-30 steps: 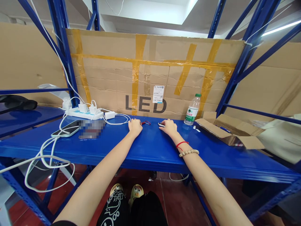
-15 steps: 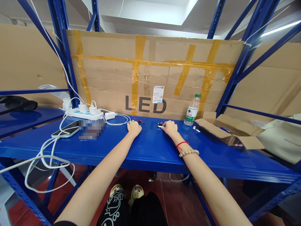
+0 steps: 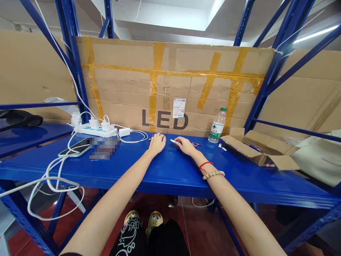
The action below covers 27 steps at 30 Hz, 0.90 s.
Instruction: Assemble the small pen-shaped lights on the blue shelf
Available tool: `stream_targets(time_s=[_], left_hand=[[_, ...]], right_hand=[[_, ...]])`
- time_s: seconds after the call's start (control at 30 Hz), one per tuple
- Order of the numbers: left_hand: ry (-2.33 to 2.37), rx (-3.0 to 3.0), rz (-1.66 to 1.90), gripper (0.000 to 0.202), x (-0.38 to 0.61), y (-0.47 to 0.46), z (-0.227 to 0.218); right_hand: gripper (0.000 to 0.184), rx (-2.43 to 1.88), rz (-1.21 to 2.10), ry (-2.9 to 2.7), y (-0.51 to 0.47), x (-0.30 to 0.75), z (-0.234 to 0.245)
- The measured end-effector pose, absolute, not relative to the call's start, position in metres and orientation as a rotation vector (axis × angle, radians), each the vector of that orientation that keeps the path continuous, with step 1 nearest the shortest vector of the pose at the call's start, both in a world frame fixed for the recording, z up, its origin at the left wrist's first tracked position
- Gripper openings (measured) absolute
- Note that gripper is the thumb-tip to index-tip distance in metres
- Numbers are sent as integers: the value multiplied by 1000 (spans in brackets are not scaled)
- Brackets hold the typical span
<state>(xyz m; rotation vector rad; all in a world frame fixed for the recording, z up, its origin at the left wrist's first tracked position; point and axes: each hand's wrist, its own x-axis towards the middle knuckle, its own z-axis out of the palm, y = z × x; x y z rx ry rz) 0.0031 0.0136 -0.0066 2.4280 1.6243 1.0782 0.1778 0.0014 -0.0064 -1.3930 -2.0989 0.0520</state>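
My right hand (image 3: pixel 185 146) is closed in a pinch on a slim white pen-like stick (image 3: pixel 173 141), whose end points left over the blue tabletop (image 3: pixel 170 167). Just right of that hand lies a small dark purple and white item (image 3: pixel 196 144), partly hidden and too small to name. My left hand (image 3: pixel 157 144) rests low on the table with its fingers curled down. A small reddish piece (image 3: pixel 150 139) shows at its left edge. What the left fingers hold, if anything, is hidden beneath them.
A water bottle (image 3: pixel 216 127) stands at the back right beside an open cardboard box (image 3: pixel 259 145). On the left are a power strip (image 3: pixel 98 130), white cables (image 3: pixel 50 177) and a phone (image 3: pixel 76 147). A cardboard panel (image 3: pixel 119 92) closes off the back.
My left hand has moved slightly right, over the reddish piece. My right hand has shifted left with the white stick, leaving the small dark item on its right in view.
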Motion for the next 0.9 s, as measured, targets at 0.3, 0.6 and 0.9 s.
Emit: stream_targets(time_s=[0.3, 0.6, 0.9], left_hand=[[1306, 2595, 1039, 34, 6, 22, -14], [1334, 2607, 1031, 33, 6, 22, -13], [1238, 2101, 1303, 39, 12, 23, -10]], right_hand=[[28, -1327, 35, -2190, 3, 178, -7], [31, -1320, 70, -2192, -4, 175, -2], [31, -1159, 141, -2259, -3, 176, -4]])
